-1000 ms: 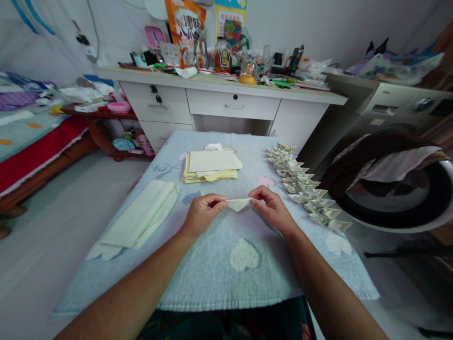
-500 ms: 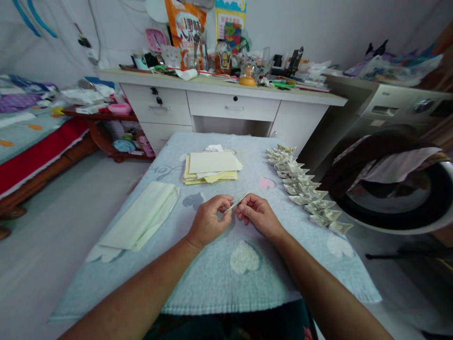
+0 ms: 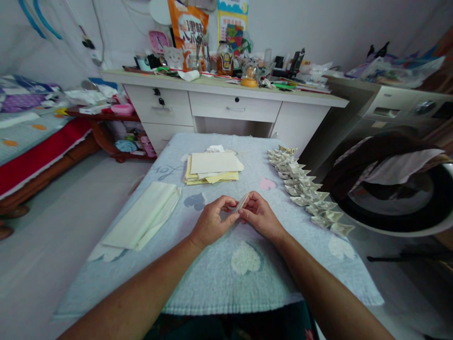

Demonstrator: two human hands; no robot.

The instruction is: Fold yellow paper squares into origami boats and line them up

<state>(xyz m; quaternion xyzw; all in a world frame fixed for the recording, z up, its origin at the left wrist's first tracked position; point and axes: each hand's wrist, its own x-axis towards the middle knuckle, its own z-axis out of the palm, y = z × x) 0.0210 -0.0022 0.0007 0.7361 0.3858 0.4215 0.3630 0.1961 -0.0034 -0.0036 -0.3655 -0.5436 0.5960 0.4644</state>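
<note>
A small folded piece of paper (image 3: 241, 202) is pinched between my two hands above the middle of the cloth-covered table (image 3: 212, 278). My left hand (image 3: 215, 218) grips its lower left side with thumb and fingers. On the other side, my right hand (image 3: 261, 213) closes on it, the thumb near its lower end. Beyond the hands lies a stack of cream and yellow paper sheets (image 3: 214, 163). Larger pale green folded sheets (image 3: 143, 215) rest at the left. Along the right side stand rows of folded paper boats (image 3: 302, 182).
A white desk (image 3: 233, 101) crowded with jars, bags and small items stands behind the table. At the right is a washing machine (image 3: 392, 108) with its round door open and dark clothes in it. A bed (image 3: 38, 141) is at the left.
The folded paper has turned more upright and shows more of its face. My left thumb has moved right, closer to my right thumb. The view has shifted slightly.
</note>
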